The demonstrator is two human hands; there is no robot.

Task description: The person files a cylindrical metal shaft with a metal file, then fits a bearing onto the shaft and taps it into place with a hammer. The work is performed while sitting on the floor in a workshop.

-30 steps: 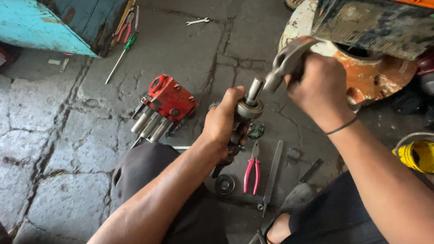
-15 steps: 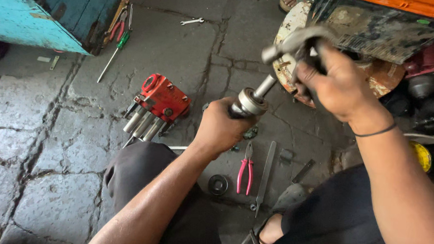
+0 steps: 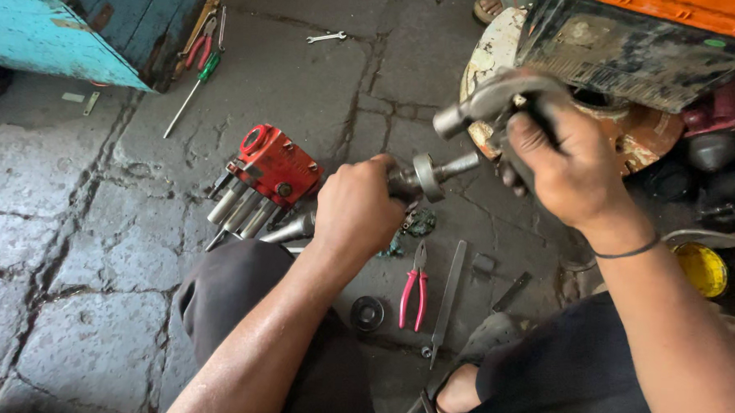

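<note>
My left hand (image 3: pixel 357 210) grips a steel shaft (image 3: pixel 434 172) at frame centre. My right hand (image 3: pixel 569 161) (upper right) holds a hammer (image 3: pixel 489 101) above it. Pink pliers (image 3: pixel 414 289) lie below.

Dark trousers (image 3: pixel 243 283), thin black wristband (image 3: pixel 627 250), sandal (image 3: pixel 442 392)

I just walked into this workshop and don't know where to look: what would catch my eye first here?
Probably the two hands at the centre: the left hand grips a steel shaft with a collar, while the right hand holds a hammer raised above it. Next, the bright red block with metal rods on the stone floor to the left, and the pink-handled pliers lying below the hands.
</note>
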